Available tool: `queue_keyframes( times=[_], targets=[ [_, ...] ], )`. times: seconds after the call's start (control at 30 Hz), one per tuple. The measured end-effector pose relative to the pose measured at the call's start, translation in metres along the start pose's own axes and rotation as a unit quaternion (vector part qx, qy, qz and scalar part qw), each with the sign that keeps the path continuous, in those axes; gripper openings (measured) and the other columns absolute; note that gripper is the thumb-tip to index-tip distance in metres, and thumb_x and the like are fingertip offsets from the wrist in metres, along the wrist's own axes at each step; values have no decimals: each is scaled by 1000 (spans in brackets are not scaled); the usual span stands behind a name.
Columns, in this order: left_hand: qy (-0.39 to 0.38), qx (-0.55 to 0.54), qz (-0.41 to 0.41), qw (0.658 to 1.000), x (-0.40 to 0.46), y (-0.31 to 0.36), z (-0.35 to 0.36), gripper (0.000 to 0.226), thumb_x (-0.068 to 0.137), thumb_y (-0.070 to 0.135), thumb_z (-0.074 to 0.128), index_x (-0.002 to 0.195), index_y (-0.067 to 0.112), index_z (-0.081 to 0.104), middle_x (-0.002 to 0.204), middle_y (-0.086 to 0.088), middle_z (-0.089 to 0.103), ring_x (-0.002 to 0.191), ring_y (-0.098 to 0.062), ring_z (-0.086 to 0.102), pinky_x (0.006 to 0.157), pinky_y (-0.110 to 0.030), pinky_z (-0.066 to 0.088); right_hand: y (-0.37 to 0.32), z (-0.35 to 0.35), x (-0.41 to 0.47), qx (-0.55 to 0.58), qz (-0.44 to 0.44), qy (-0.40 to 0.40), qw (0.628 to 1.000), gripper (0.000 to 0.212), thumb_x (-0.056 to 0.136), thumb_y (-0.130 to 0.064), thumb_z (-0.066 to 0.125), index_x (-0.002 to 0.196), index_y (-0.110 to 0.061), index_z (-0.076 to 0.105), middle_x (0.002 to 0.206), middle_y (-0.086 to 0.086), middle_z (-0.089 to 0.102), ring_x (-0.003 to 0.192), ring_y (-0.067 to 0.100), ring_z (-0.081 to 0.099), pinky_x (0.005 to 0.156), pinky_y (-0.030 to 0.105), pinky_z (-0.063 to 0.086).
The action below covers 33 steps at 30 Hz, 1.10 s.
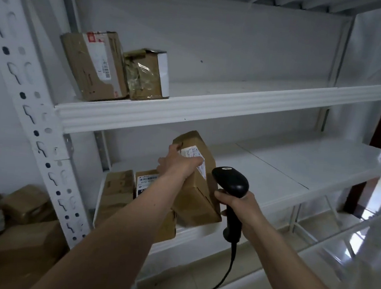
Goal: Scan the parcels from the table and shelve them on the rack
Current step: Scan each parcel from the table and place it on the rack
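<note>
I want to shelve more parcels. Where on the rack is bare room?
Upper shelf: bare right of the two parcels. Lower shelf: bare right of the parcel that the left hand holds. Its left end is crowded with parcels.

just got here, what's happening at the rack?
A person is shelving parcels. The left hand grips a brown box, tilted on the lower shelf beside other boxes. The right hand holds a black corded scanner close to the box's label. Two boxes sit on the upper shelf; more parcels are piled at lower left.
</note>
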<state>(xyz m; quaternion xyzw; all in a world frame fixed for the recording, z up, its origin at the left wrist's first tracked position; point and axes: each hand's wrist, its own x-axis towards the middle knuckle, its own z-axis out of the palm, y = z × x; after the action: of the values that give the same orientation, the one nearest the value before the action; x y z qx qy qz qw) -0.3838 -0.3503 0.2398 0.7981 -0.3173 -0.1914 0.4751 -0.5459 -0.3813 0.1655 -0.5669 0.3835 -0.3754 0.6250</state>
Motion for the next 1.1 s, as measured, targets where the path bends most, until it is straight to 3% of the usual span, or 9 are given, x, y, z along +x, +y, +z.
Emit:
queue_keyframes(
  times=[0.23, 0.43, 0.5, 0.57, 0.6, 0.67, 0.73, 0.83, 1.1],
  targets=[
    [7, 144, -74, 987, 7, -3, 22, 77, 74, 53, 70, 138, 18, 43, 140, -15, 44, 132, -35, 35, 104, -39, 37, 13, 3, 37, 23, 56, -57, 997, 24, 80, -18, 77, 99, -7, 69, 95, 19, 73, 88, 34, 71, 79, 38, 58],
    [-41, 75, -74, 994, 3, -23, 6, 126, 36, 78, 68, 141, 16, 39, 136, -6, 51, 118, -30, 54, 94, -45, 51, 21, 6, 59, 35, 79, -80, 993, 21, 81, -18, 76, 99, -8, 70, 94, 19, 73, 88, 34, 71, 82, 40, 58],
    [-93, 44, -41, 994, -5, -26, -6, 96, 52, 68, 82, 131, 25, 48, 125, 4, 57, 116, -22, 57, 95, -38, 51, 22, 10, 65, 44, 84, -88, 992, 22, 80, -17, 77, 98, -8, 71, 92, 18, 74, 90, 34, 70, 86, 45, 56],
    [-184, 62, 1, 981, -12, -32, -18, 51, 73, 32, 84, 115, 33, 55, 108, 14, 64, 108, -9, 63, 92, -25, 52, 22, 15, 69, 45, 84, -100, 990, 21, 80, -17, 77, 98, -9, 70, 89, 15, 74, 88, 32, 71, 87, 45, 56],
    [-205, 103, 8, 973, -13, -35, -22, 64, 73, 26, 85, 126, 32, 51, 116, 13, 63, 111, -5, 60, 94, -23, 50, 21, 18, 71, 45, 84, -106, 990, 21, 80, -17, 76, 99, -9, 70, 88, 14, 75, 88, 30, 71, 86, 44, 56],
    [-196, 209, -5, 958, -11, -44, -20, 116, 64, 37, 89, 152, 32, 15, 144, 7, 41, 133, -16, 41, 107, -32, 40, 20, 23, 74, 39, 89, -112, 989, 23, 80, -20, 77, 100, -10, 70, 89, 14, 75, 87, 29, 71, 84, 42, 57],
    [-148, 304, 10, 941, -8, -51, -13, 135, 59, 47, 89, 153, 33, -7, 156, -4, 22, 142, -29, 23, 113, -45, 31, 17, 26, 76, 34, 92, -113, 989, 23, 80, -21, 77, 99, -11, 71, 88, 13, 75, 84, 29, 71, 79, 40, 57],
    [-118, 335, 19, 935, -5, -55, -4, 135, 58, 52, 87, 153, 34, -8, 157, -10, 21, 143, -34, 19, 114, -52, 27, 16, 24, 76, 35, 87, -106, 990, 19, 80, -18, 76, 97, -12, 70, 85, 12, 74, 80, 26, 69, 73, 37, 55],
    [-109, 355, -6, 928, -7, -47, 1, 132, 62, 50, 86, 152, 37, -10, 157, -14, 13, 145, -38, 11, 115, -56, 22, 12, 7, 58, 37, 60, -121, 990, 18, 79, -14, 77, 95, -10, 69, 88, 13, 74, 86, 27, 70, 86, 41, 56]
  ],
)
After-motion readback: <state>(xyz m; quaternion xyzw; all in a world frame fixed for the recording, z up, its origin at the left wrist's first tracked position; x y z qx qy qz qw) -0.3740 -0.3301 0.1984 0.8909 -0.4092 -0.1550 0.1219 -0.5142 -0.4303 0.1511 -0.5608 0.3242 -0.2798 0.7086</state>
